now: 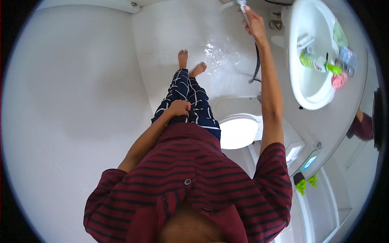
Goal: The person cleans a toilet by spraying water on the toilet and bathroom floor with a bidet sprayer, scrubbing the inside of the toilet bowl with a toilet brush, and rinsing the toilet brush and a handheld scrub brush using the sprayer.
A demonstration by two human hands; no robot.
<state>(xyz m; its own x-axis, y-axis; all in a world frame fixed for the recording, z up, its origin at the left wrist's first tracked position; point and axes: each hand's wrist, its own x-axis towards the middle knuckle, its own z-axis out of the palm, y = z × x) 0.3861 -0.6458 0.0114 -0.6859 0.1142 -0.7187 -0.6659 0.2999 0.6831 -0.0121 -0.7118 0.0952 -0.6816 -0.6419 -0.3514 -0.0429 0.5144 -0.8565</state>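
My right hand [255, 25] is stretched far forward, its fingers wrapped around the handle of a hand shower [244, 12]. A dark hose [257, 67] hangs beneath that hand along the wall. Water [214, 52] glistens on the white floor to the right of my bare feet. In front of my dark checked trousers [201, 107], my left hand [179, 108] is closed at thigh height. Whatever its fingers hold, if anything, is hidden.
A toilet with its white lid [239, 131] down stands right beside my legs. The washbasin [298, 77] at the right holds a green-and-white spray bottle [314, 62], a pink cloth [339, 80] and other items. A green plant [301, 186] sits lower right. A pale wall [73, 101] rises at left.
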